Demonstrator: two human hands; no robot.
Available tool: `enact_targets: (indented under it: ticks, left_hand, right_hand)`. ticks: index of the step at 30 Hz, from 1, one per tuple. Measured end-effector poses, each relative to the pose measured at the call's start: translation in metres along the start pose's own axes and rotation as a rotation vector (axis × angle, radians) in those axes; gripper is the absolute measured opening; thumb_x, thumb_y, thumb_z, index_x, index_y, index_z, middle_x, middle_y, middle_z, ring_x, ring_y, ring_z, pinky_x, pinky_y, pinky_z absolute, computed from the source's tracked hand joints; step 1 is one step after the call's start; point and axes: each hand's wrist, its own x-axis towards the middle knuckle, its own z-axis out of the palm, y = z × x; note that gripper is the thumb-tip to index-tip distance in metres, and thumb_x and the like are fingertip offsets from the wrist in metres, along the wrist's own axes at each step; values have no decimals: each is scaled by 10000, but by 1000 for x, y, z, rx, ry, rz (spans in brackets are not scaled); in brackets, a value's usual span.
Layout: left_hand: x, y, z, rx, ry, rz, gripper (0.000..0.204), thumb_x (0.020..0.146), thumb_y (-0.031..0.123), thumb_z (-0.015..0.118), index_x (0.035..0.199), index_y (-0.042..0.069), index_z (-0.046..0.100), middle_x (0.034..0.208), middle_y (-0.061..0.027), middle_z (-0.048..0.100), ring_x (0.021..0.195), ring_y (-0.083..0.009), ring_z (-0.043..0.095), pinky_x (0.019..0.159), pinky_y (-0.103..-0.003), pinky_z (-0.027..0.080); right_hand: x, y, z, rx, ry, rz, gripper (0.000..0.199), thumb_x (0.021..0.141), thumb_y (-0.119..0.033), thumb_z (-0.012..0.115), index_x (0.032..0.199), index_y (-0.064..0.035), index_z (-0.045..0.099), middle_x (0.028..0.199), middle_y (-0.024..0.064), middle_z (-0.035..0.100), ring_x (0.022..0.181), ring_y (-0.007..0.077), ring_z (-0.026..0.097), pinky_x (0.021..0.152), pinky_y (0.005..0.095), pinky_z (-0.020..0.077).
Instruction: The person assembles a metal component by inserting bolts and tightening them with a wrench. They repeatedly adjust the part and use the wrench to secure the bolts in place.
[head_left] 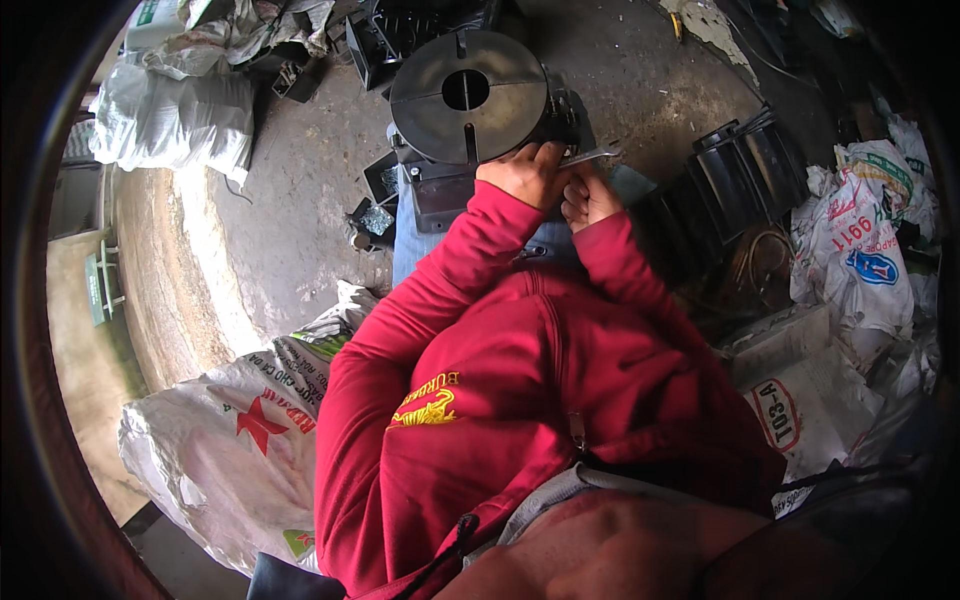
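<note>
At the near edge of a round, dark metal disc (430, 115), our left grip (525, 178) and right grip (590, 196) meet, both narrow; a slim silver metal tool (600, 153) juts rightward between them, though we cannot tell which holds it. Leftward, a small black tray (382, 238) contains shiny metal bits (376, 219).

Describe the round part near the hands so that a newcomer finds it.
Start at the red jacket and go up to the hands. Above and left lies a large dark disc. Unlike the black parts at right, it is a flat circle with a central hole.
</note>
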Motion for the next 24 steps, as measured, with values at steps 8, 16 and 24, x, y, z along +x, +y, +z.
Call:
enact_targets:
  ticks: [8, 16, 24]
  left_hand:
    - [1, -4, 8, -64, -62, 0, 220, 745, 207, 666, 944, 132, 609, 785, -66, 639, 655, -295, 635, 530, -378, 500]
    - [1, -2, 4, -43, 32, -6, 203, 786, 293, 692, 904, 136, 642, 737, -54, 651, 623, -264, 648, 507, -353, 498]
    - [3, -1, 12, -33, -84, 30, 211, 769, 243, 675, 944, 142, 613, 759, -67, 653, 632, -291, 642, 519, -378, 497]
  right_hand:
    - [-2, 2, 5, -36, 27, -39, 168, 931, -254, 558, 815, -146, 501, 586, -68, 374, 432, 31, 292, 386, 209, 224]
    - [-7, -2, 13, -31, 35, -35, 222, 929, -280, 567, 762, -163, 482, 582, -76, 373, 436, 35, 288, 395, 205, 223]
    - [-3, -1, 3, 29, 1, 1, 171, 912, -267, 593, 811, -141, 538, 576, -65, 373, 435, 43, 305, 397, 217, 232]
